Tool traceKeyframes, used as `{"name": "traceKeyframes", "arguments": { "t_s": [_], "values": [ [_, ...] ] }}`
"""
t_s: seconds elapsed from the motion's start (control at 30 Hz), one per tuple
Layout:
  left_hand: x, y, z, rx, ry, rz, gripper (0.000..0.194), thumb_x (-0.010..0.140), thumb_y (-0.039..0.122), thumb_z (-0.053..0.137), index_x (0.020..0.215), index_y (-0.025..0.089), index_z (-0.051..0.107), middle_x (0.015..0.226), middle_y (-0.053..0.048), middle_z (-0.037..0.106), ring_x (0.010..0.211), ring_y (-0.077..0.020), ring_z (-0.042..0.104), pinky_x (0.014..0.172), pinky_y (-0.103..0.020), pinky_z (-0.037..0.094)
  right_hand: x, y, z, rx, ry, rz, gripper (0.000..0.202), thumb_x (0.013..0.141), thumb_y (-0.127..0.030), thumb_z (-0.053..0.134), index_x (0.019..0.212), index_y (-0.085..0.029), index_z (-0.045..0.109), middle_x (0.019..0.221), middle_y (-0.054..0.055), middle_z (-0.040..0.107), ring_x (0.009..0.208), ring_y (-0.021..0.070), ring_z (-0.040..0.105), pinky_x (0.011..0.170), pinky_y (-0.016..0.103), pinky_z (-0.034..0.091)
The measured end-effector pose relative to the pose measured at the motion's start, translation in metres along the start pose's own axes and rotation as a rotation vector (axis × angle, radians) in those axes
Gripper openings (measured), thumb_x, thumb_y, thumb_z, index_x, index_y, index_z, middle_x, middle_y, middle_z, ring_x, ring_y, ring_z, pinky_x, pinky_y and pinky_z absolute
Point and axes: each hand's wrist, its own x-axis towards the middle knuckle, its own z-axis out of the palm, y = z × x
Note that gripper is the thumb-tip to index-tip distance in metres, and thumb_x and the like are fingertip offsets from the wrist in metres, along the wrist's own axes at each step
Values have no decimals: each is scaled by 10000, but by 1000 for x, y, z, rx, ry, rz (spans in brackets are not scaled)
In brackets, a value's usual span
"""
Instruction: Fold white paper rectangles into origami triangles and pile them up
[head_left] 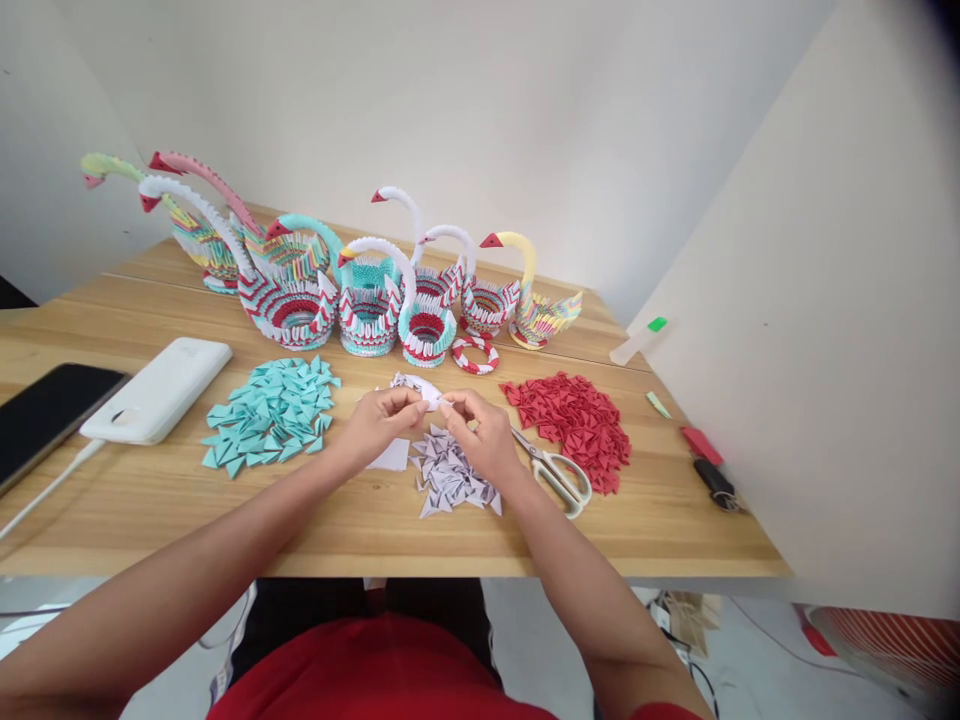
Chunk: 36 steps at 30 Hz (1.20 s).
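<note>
Over the middle of the table, my left hand (379, 418) and my right hand (486, 435) meet, fingertips pinched on a small white folded paper piece (433, 399). Its exact shape is partly covered by my fingers. Just behind it is a white curved form of paper pieces (412, 381); whether it joins the piece I cannot tell. Below my fingers lies a pile of pale lavender folded triangles (454, 482). Flat white paper slips (390, 456) rest beneath my left wrist. Scissors (556, 475) lie beside my right wrist, their blades partly under a red pile.
Turquoise triangles (271, 412) are heaped left, red triangles (581, 420) right. Several paper swans (289, 310) and a red-and-white ring (475, 356) stand behind. A phone (52, 415) and a cabled white power bank (161, 390) lie left; a black key fob (714, 483) lies right.
</note>
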Motion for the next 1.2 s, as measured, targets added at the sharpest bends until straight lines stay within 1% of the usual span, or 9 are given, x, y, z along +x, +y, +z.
{"name": "traceKeyframes", "arguments": {
  "t_s": [0.07,0.23,0.4,0.73,0.9,1.07,1.2],
  "values": [
    [0,0,1,35,5,-1,271,836,353,547,649,158,563,608,27,510,593,-114,450,601,-242,357,0,0,0,43,16,16,182,888,-331,530,962,-197,629,684,-14,645,607,121,585,591,223,436],
    [0,2,1,79,9,5,270,839,349,531,657,152,564,591,28,488,580,-110,433,575,-241,339,1,0,1,52,37,-39,127,858,-302,568,851,-197,639,783,19,685,669,137,615,649,241,480],
    [1,0,1,82,10,16,281,837,348,522,638,150,535,593,33,475,585,-103,429,584,-233,345,2,2,2,18,34,-60,108,852,-285,579,843,-200,646,786,19,690,659,138,610,640,245,476],
    [2,-9,1,45,4,38,268,850,331,531,660,143,557,610,28,487,595,-102,436,582,-229,343,2,3,2,22,28,-70,107,861,-283,584,849,-195,643,757,12,672,662,135,603,655,244,474],
    [3,-10,1,27,5,36,270,850,337,540,665,141,561,611,26,490,592,-101,434,580,-232,340,2,3,2,16,22,-73,102,863,-276,582,848,-196,644,727,4,658,658,132,592,664,246,468],
    [2,-10,2,21,16,13,257,839,332,552,670,138,564,608,29,477,579,-96,423,567,-230,331,1,3,2,16,26,-73,105,864,-287,583,852,-202,644,766,11,676,668,137,603,666,251,470],
    [2,-11,2,20,18,19,260,836,334,554,666,137,560,606,30,473,580,-95,418,565,-228,324,1,3,2,14,27,-73,104,867,-283,583,842,-202,643,766,10,678,672,138,611,672,253,469]
  ]
}}
